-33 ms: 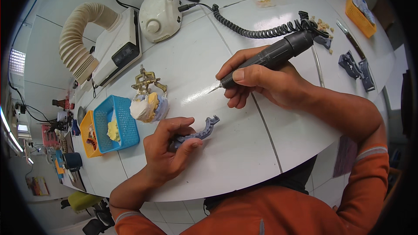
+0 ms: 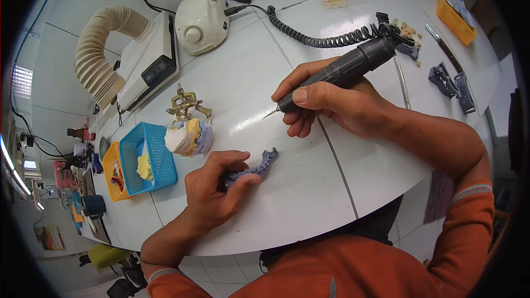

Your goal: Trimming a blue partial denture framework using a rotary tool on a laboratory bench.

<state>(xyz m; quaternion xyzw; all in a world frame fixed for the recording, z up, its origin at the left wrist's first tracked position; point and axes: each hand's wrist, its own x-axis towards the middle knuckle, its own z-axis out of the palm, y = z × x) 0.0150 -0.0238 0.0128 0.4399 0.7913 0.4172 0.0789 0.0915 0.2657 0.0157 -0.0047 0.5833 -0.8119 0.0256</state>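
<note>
**Handpiece lifted, grey arch pinned on the table**

Your left hand (image 2: 212, 190) pressed one grey dental arch piece (image 2: 258, 166) flat against the white table (image 2: 309, 187), near its front edge, thumb and fingers closed over the piece's left end. Your right hand (image 2: 331, 102) gripped one black rotary handpiece (image 2: 345, 69) like a pen, its thin bur pointing down-left and hanging above the table, apart from the arch.

By my reading you stood between cuts: the work was held ready but the bur was off it. The next move called for bringing the tip down onto the exposed right end of the arch while the left fingers stayed clear.

Counted: one articulated plaster model (image 2: 187, 129) left of the arch; one blue basket (image 2: 157, 160) and one orange basket (image 2: 113, 174) toward the left edge; a second orange basket (image 2: 455, 22) at the far right corner; two grey arch pieces (image 2: 452, 85) near the right edge; one white control unit (image 2: 201, 22) at the far edge.
</note>
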